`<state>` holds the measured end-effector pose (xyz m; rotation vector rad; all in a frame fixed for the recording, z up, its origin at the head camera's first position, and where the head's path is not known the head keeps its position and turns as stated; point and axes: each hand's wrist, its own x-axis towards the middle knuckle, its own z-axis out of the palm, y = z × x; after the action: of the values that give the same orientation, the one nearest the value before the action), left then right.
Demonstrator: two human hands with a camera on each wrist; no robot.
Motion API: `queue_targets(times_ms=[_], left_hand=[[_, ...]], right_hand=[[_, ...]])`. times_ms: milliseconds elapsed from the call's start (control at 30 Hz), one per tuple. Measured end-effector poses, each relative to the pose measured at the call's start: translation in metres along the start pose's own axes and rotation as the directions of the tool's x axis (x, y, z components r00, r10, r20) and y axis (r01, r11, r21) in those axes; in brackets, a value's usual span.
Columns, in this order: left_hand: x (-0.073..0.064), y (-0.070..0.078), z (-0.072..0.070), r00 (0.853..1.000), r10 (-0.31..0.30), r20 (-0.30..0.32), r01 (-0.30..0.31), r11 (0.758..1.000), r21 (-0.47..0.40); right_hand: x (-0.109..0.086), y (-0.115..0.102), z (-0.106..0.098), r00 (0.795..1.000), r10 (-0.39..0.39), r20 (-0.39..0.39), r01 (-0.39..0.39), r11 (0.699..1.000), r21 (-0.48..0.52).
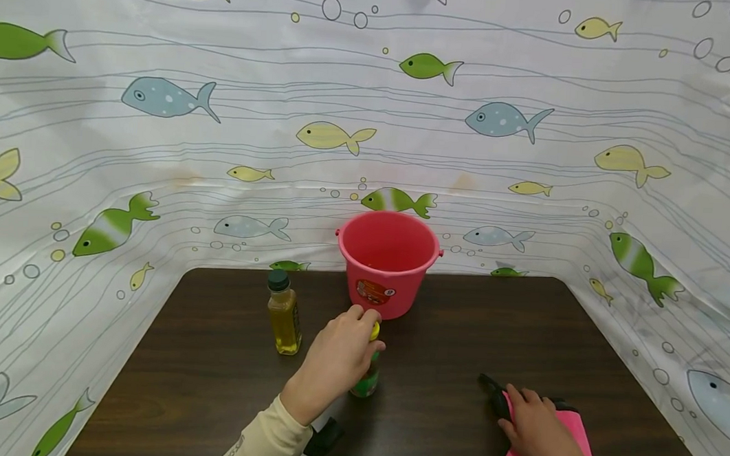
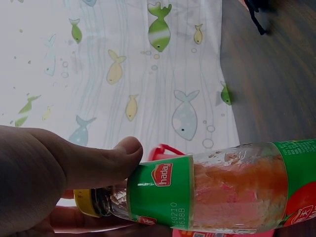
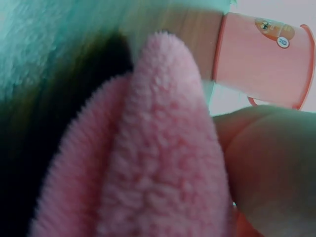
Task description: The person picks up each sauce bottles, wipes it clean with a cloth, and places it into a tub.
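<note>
My left hand (image 1: pixel 338 354) holds a glass sauce bottle (image 1: pixel 365 383) by its neck. In the left wrist view the sauce bottle (image 2: pixel 237 190) has a yellow cap, green labels and reddish smears inside the glass. To its left stands an oil bottle (image 1: pixel 283 323) with a dark green cap and yellow contents. At the right, my right hand (image 1: pixel 540 430) grips a fluffy pink cloth (image 1: pixel 577 432) on the table. The right wrist view shows the pink cloth (image 3: pixel 163 133) folded up close beside the hand. A black object (image 1: pixel 494 392) shows next to the fingers, partly hidden.
A pink bucket (image 1: pixel 387 284) with a round sticker stands at the back of the dark wooden table (image 1: pixel 452 336), just behind the sauce bottle. A white curtain (image 1: pixel 256 57) printed with fish surrounds the table at the back and sides. A black piece (image 1: pixel 324 438) sits by my left wrist.
</note>
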<state>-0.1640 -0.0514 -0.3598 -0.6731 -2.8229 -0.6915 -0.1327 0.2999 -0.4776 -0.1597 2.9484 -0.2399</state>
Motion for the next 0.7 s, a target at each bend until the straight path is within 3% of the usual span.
queue_targets(times_ms=[333, 500, 700], left_hand=[[0.001, -0.003, 0.001, 1.0, 0.007, -0.012, -0.007, 1.0, -0.013], [0.001, -0.005, 0.003, 1.0, 0.011, -0.02, -0.011, 0.999, -0.039], [-0.002, -0.008, 0.006, 0.997, 0.02, -0.08, -0.026, 0.996, -0.084]], right_hand=[[0.002, 0.004, -0.01, 0.996, -0.025, -0.089, 0.031, 0.997, 0.07], [-0.001, 0.004, -0.016, 0.985, -0.019, -0.171, 0.04, 0.992, 0.117], [-0.005, 0.002, -0.025, 0.97, 0.024, -0.24, 0.012, 0.989, 0.15]])
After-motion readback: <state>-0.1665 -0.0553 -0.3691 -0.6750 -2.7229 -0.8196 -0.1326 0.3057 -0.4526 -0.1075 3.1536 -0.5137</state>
